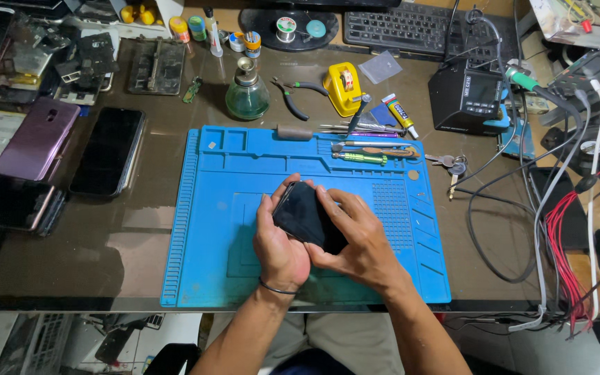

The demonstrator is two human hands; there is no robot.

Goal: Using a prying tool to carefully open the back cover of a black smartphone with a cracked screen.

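While both hands grip it, a dark phone point(307, 219) is held tilted just above the middle of a blue repair mat point(210, 208). The left hand point(280, 244) cups its lower left edge, fingers wrapped tight around the side. The right hand point(359, 239) covers the lower right corner, thumb pressed on the glass. At the mat's far edge lie 1 green-handled screwdriver point(360, 157) and thin metal tools point(355, 129); beyond that edge stands a green glass bottle point(247, 94). Judging by the grip, steady even pressure along the phone's edges, rather than flexing the glass, would suit this handling best.
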